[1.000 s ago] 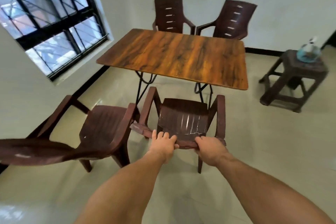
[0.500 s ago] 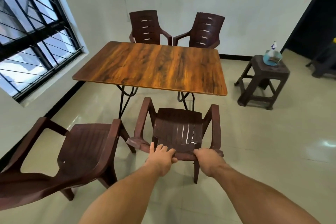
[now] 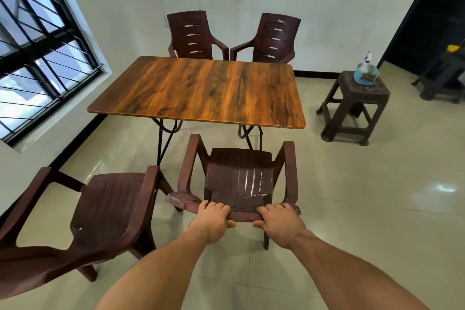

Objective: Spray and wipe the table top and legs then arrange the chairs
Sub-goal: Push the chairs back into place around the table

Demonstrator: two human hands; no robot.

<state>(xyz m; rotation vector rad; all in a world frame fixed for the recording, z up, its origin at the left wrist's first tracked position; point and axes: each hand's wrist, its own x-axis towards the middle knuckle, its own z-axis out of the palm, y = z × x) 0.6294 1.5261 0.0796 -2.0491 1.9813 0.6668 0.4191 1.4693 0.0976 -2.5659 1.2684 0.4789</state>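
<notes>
Left hand (image 3: 214,221) and right hand (image 3: 280,224) grip the backrest top of the chair (image 3: 239,178) at the bench (image 3: 201,90) near edge. Risk: the cracked backrest may split further under push load.

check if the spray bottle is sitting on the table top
No, the spray bottle stands on the small stool to the right of the table.

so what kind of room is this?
Probably a plain dining room in a home. A wood-grain folding table stands on a tiled floor with four brown plastic armchairs around it; both hands grip the top of the near chair. A barred window is on the left.
</notes>
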